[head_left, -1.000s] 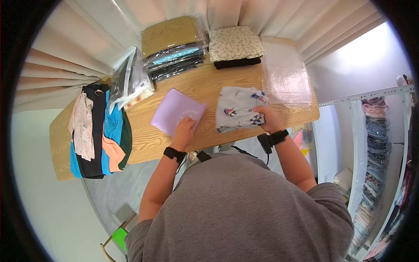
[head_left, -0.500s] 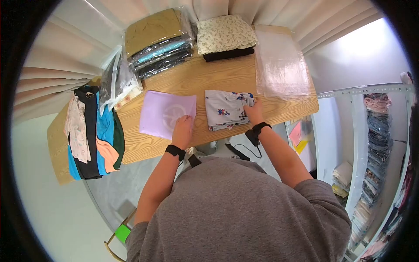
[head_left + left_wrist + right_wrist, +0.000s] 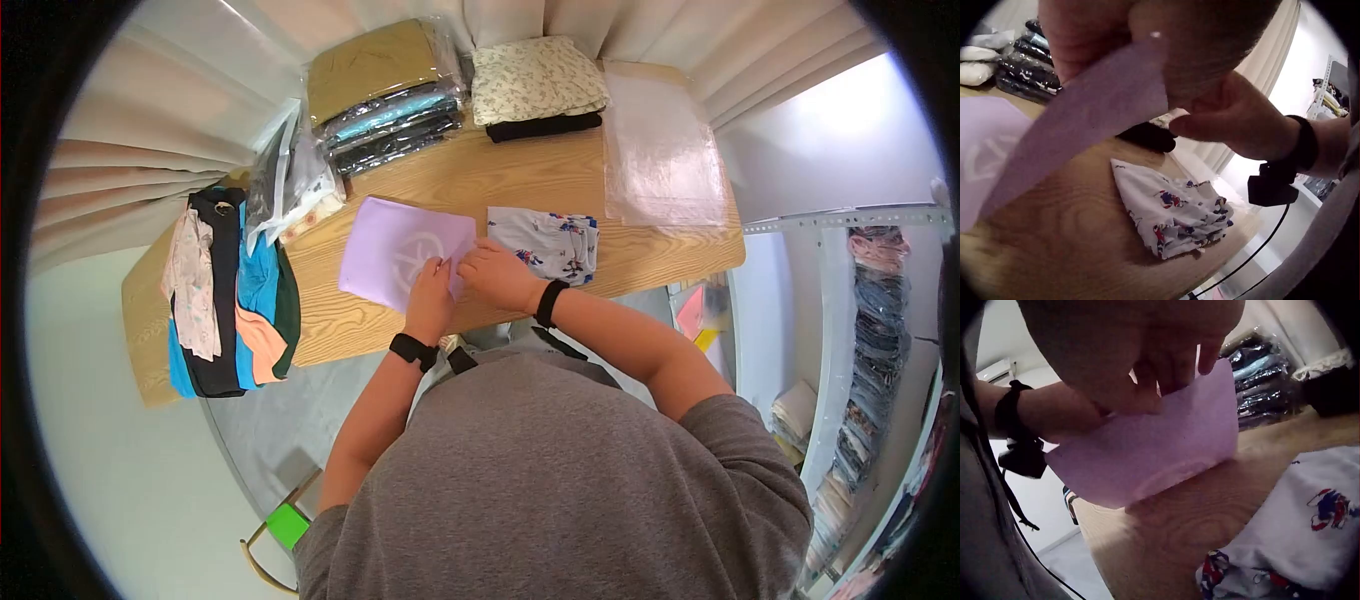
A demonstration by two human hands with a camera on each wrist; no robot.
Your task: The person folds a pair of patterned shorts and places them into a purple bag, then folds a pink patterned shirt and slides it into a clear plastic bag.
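Lilac folded cloth with a white round print (image 3: pixel 395 255) lies on the wooden tabletop (image 3: pixel 520 180), its near right edge raised off the wood. The left hand (image 3: pixel 432 290) pinches that edge, grip closed on the cloth. Touching it, the right hand (image 3: pixel 497 275) pinches the same edge, grip closed too. Further right lies a white folded garment with red and blue print (image 3: pixel 548 243). The step looks like lifting the edge for a fold; the next move calls for both grips level, so the edge does not sag.
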